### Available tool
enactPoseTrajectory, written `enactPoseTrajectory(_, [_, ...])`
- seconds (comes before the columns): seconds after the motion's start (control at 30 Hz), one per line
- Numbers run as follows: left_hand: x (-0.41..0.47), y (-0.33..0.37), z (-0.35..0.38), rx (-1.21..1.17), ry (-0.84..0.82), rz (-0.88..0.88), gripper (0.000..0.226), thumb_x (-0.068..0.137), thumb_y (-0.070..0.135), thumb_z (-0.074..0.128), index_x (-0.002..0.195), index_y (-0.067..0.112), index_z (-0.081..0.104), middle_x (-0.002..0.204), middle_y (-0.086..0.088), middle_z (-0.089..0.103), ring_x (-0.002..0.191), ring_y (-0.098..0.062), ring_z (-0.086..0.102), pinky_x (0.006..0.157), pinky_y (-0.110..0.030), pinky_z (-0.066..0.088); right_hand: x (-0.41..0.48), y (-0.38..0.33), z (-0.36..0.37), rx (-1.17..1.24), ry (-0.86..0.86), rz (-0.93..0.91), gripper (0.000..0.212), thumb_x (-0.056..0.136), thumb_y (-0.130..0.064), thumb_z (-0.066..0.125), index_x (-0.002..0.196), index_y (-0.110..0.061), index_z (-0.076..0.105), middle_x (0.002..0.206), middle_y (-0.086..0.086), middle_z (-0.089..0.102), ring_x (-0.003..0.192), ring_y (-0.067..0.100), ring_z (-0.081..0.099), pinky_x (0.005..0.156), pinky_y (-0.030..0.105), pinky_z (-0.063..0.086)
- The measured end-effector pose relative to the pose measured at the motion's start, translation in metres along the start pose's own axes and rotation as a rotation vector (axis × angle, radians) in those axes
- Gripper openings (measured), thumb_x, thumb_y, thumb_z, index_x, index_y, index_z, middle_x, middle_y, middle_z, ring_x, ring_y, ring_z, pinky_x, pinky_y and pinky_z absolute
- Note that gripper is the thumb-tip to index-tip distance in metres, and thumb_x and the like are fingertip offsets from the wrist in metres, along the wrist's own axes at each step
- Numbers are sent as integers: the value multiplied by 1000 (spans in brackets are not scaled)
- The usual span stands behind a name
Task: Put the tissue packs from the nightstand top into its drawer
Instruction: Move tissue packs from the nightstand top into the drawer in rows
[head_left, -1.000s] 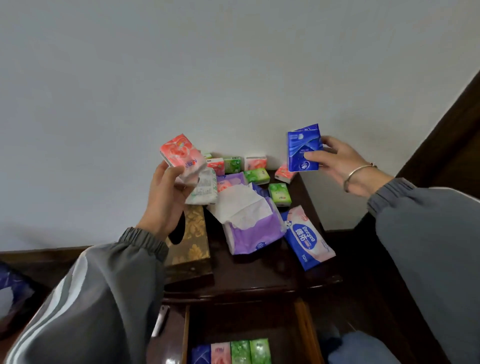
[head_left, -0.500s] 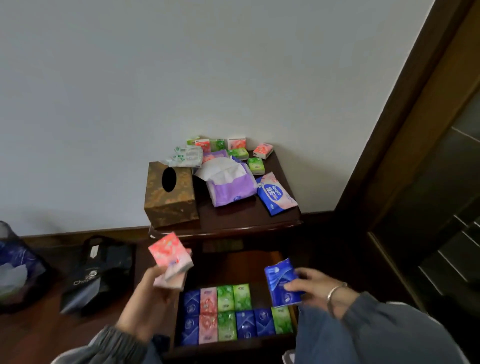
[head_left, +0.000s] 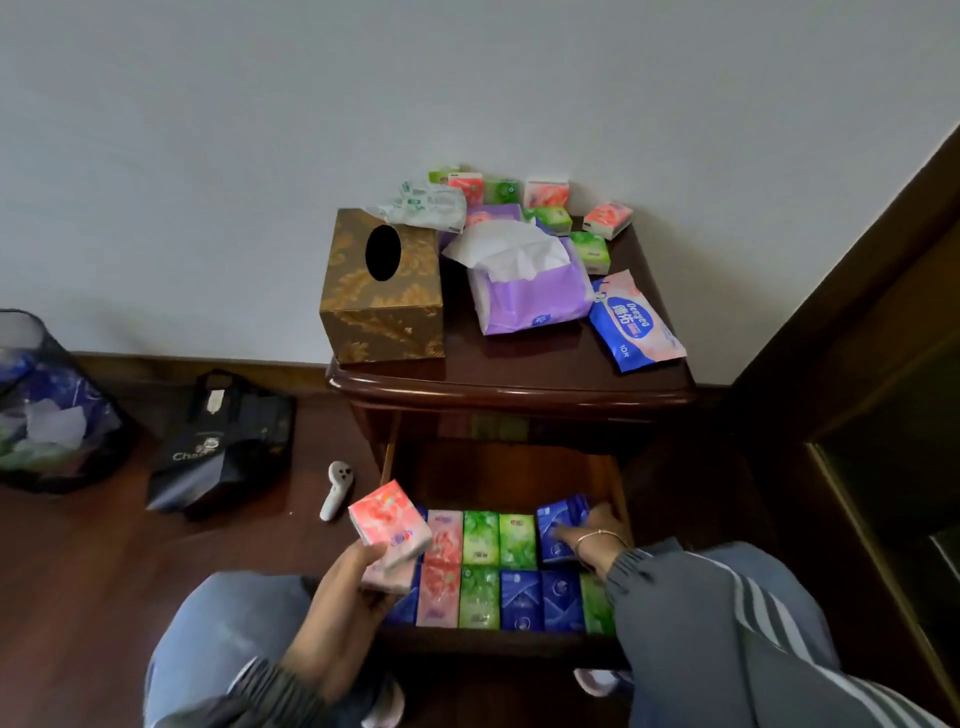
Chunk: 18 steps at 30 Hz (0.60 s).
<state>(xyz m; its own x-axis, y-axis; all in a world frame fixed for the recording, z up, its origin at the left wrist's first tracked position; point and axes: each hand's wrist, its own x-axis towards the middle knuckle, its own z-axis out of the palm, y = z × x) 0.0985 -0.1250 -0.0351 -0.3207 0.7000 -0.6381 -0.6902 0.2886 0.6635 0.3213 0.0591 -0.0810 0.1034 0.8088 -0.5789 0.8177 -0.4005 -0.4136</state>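
Note:
The dark wooden nightstand stands against the wall with its drawer pulled out. Several blue, pink and green tissue packs lie in two rows inside. My left hand holds a pink tissue pack, with a second pack under it, above the drawer's left end. My right hand grips a blue tissue pack down in the back row at the right end. Several small packs remain at the back of the nightstand top.
On the top also stand a gold tissue box, an open purple tissue bag, a blue-pink wipes packet and a crumpled wrapper. On the floor left lie a black bag, a mesh bin and a white device.
Both hands came down from the nightstand top to the drawer. My right hand has lowered the blue pack into the back row; my left still holds the pink packs above the drawer.

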Motion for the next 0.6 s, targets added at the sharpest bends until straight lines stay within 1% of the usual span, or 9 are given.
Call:
enactPoseTrajectory(0.07, [6, 1, -1, 6, -13, 14, 32, 89, 20, 53, 114, 5, 64, 108, -15, 70, 90, -21, 63, 86, -37, 46, 8, -2, 11, -16, -32, -26, 68, 76, -30, 73, 128, -3, 38, 130, 18, 54, 116, 35, 54, 92, 35, 45])
enactPoseTrajectory(0.17, [17, -1, -4, 11, -7, -6, 34, 89, 20, 53, 118, 3, 61, 111, -18, 66, 93, -23, 59, 89, -38, 43, 22, 3, 19, -45, -143, -5, 66, 83, -32, 67, 134, -3, 38, 138, 16, 48, 124, 32, 49, 97, 33, 41])
enactPoseTrajectory(0.2, [20, -2, -4, 17, -12, -14, 35, 88, 20, 54, 117, 3, 61, 111, -18, 66, 92, -23, 59, 89, -38, 43, 26, 6, 20, -63, -201, -6, 63, 85, -32, 64, 135, -3, 39, 139, 16, 47, 125, 32, 49, 100, 32, 41])
enactPoseTrajectory(0.27, [25, -3, -5, 22, -12, -21, 35, 87, 21, 56, 116, 3, 63, 111, -17, 68, 90, -21, 63, 85, -36, 47, 33, 14, 22, -84, -301, -20, 54, 88, -30, 60, 133, -4, 46, 136, 16, 51, 121, 31, 52, 102, 38, 42])
enactPoseTrajectory(0.33, [30, -4, -5, 41, -22, -5, 31, 85, 22, 57, 110, 8, 68, 109, -15, 70, 87, -18, 67, 77, -32, 52, 37, 17, 23, -127, -350, -46, 50, 91, -31, 57, 133, -5, 47, 136, 17, 51, 122, 31, 51, 103, 39, 41])
enactPoseTrajectory(0.4, [33, -6, -3, 85, -43, 9, 28, 82, 24, 59, 104, 13, 71, 107, -12, 72, 86, -16, 69, 69, -28, 54, 40, 16, 19, -249, -354, -72, 52, 93, -35, 51, 135, -5, 45, 141, 17, 47, 126, 30, 47, 105, 35, 39])
enactPoseTrajectory(0.47, [34, -7, -1, 119, -57, 18, 31, 77, 29, 62, 103, 16, 72, 108, -10, 72, 88, -15, 70, 65, -25, 55, 43, 14, 16, -334, -270, -71, 50, 95, -38, 47, 132, -4, 49, 138, 18, 48, 124, 32, 48, 100, 33, 40])
enactPoseTrajectory(0.53, [35, -8, -1, 127, -68, 19, 39, 70, 33, 66, 104, 15, 72, 110, -12, 72, 92, -19, 70, 64, -24, 57, 46, 16, 17, -325, -221, -90, 43, 95, -33, 48, 125, -3, 55, 131, 18, 55, 117, 32, 54, 95, 33, 42])
enactPoseTrajectory(0.6, [35, -8, -2, 130, -69, 17, 42, 66, 35, 68, 102, 13, 71, 108, -14, 72, 90, -20, 70, 63, -24, 57, 46, 20, 22, -255, -236, -137, 37, 94, -27, 52, 126, -7, 53, 128, 15, 58, 115, 31, 56, 93, 33, 44])
